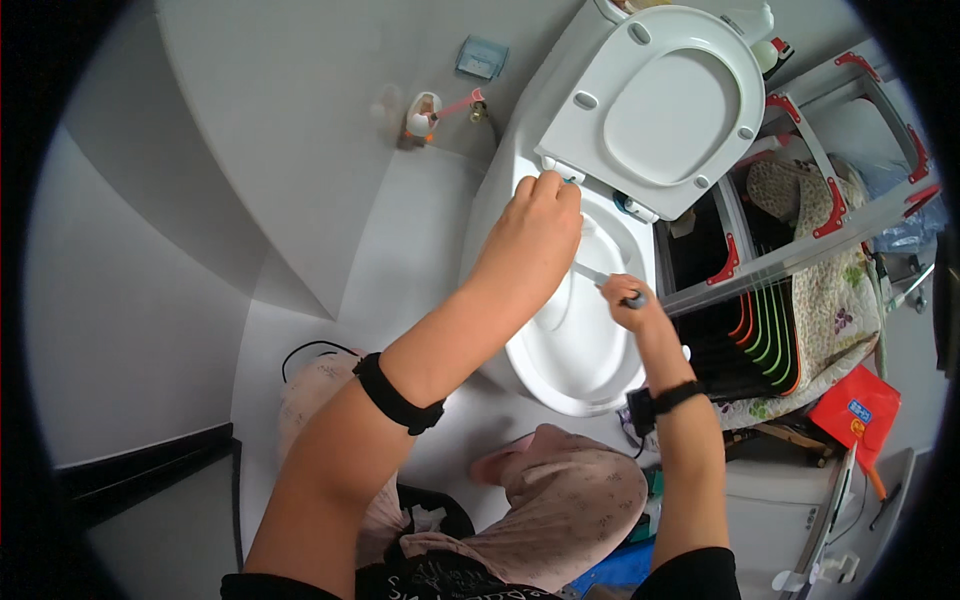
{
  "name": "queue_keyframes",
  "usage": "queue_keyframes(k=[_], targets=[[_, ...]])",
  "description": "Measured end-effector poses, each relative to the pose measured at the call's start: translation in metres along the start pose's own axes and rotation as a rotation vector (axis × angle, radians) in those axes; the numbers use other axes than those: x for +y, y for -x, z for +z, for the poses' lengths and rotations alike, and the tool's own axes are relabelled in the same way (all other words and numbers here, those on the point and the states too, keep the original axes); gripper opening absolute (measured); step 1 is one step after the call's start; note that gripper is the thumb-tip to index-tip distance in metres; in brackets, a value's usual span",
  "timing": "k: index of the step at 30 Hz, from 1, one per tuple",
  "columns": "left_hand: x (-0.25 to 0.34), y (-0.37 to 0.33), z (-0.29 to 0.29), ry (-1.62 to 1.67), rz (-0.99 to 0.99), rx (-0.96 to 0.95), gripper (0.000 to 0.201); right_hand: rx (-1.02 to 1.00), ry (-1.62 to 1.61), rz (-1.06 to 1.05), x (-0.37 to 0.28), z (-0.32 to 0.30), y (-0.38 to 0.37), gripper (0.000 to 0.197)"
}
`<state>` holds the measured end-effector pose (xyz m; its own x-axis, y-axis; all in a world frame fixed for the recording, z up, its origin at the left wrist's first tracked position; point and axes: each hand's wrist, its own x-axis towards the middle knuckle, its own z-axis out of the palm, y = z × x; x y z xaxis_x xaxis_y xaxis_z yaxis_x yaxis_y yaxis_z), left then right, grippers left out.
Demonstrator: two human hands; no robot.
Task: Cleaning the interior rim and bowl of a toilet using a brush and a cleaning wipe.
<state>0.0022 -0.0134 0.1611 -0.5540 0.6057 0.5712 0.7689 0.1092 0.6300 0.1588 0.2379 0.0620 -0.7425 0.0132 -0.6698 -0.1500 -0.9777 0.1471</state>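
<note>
1. The right hand (pixel 628 297) is closed in a tight grip on a thin grey tool handle (pixel 592 274) over the toilet bowl (pixel 570 350).
2. The left hand (pixel 535 225) is curled at the bowl's back rim, pinching something small and teal (too little shows to tell what).
3. The raised toilet seat (pixel 665 95) stands beyond, with a shelf rack (pixel 790 215) just beside it.
</note>
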Motion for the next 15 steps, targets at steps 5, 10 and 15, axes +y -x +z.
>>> queue_keyframes(k=[5,10,15], targets=[[0.002,0.002,-0.003,0.010,0.022,0.002,0.012,0.047,0.013,-0.172,0.022,0.024,0.086,0.017],[0.002,0.008,0.003,0.031,0.055,-0.035,0.012,0.068,-0.145,-0.114,0.008,0.016,0.044,0.020],[-0.007,0.005,-0.004,0.002,0.008,-0.019,0.013,0.208,0.154,-0.116,0.010,0.015,-0.047,0.023]])
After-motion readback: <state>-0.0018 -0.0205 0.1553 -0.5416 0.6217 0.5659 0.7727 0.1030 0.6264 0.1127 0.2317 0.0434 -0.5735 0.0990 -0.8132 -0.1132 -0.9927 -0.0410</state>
